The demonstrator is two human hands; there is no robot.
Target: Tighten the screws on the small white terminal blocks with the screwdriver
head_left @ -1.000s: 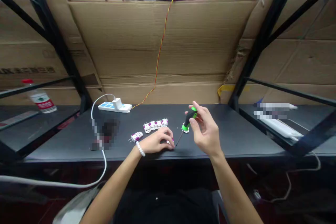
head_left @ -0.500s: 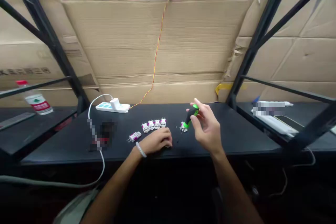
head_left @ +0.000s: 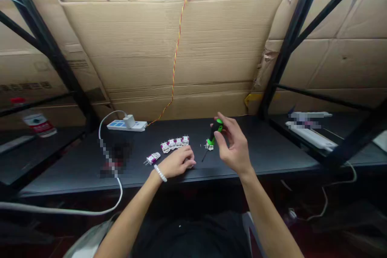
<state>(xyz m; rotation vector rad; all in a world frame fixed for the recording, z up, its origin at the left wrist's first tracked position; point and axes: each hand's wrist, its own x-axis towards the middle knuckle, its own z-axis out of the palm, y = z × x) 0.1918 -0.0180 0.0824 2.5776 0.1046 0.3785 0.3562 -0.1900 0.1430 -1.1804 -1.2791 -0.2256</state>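
While left hand point(head_left: 179, 162) pins small connector on black table point(head_left: 272, 157), fingers closed, right hand point(head_left: 232, 145) grips green-black screwdriver point(head_left: 214, 136), tip beside left fingertips; slip risk: blade could jab them.

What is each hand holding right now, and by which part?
The right hand holds a screwdriver by its black-and-green handle, tip angled down toward the table. The left hand rests on the table over a small part; its hold cannot be told.

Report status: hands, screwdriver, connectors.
Right hand grips screwdriver, tip down. Left hand pins one connector on table. Connector row behind, clear of the tip.
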